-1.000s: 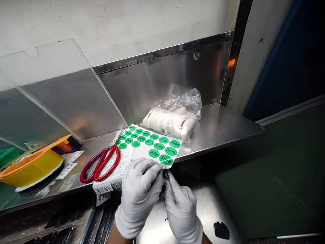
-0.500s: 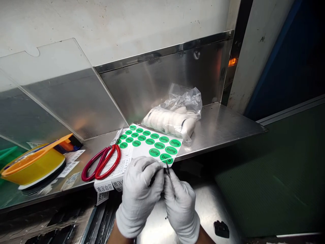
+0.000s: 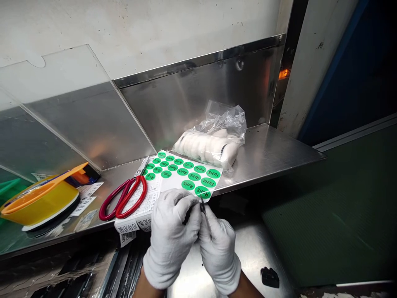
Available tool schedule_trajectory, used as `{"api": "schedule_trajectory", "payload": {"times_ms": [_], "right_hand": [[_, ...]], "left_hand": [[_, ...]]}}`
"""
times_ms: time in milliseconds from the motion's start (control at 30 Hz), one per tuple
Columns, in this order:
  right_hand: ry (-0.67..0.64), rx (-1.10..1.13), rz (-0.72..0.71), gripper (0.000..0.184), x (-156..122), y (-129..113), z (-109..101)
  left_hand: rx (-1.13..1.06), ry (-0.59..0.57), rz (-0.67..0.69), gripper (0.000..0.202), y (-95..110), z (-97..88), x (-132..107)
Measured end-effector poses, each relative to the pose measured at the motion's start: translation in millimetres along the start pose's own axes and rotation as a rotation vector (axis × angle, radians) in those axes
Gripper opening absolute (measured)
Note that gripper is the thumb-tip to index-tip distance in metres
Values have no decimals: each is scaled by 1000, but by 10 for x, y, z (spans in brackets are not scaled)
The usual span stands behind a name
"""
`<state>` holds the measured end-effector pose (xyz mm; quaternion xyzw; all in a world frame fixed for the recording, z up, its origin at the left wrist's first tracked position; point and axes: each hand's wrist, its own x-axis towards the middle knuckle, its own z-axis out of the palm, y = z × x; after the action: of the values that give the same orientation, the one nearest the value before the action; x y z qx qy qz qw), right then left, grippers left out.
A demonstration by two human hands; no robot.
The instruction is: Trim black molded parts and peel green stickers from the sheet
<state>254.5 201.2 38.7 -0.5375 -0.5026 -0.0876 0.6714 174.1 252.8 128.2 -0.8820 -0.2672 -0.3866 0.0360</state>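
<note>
Both hands wear white gloves and meet at the front edge of the metal shelf. My right hand is closed around dark, thin-tipped tweezers, whose point sticks up over the lower corner of a sticker sheet. The sheet carries rows of green oval RoHS stickers, with bare white backing near its lower middle. My left hand is curled with its fingertips against the right hand; whatever it grips is hidden by the fingers. Red-handled scissors lie left of the hands on printed label sheets.
A clear bag of rolled white gloves sits behind the stickers. On the left are a yellow tape roll and a clear acrylic panel. A small black part lies on the shiny surface below right.
My right hand and the tweezers have shifted slightly left, closer to my left hand. The sheet, scissors and bag stay where they were.
</note>
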Motion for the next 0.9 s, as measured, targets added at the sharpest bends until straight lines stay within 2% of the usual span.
{"api": "schedule_trajectory", "payload": {"times_ms": [333, 533, 633, 800, 900], "right_hand": [[2, 16, 35, 34, -111, 46, 21], [28, 17, 70, 30, -127, 29, -29], [5, 65, 155, 30, -115, 33, -66], [-107, 316, 355, 26, -13, -15, -133], [-148, 375, 416, 24, 62, -57, -159]], "left_hand": [[24, -2, 36, 17, 2, -5, -18], [57, -56, 56, 20, -38, 5, -33], [90, -27, 64, 13, -12, 5, -26], [236, -40, 94, 7, 69, -22, 39], [275, -43, 135, 7, 80, -26, 54]]}}
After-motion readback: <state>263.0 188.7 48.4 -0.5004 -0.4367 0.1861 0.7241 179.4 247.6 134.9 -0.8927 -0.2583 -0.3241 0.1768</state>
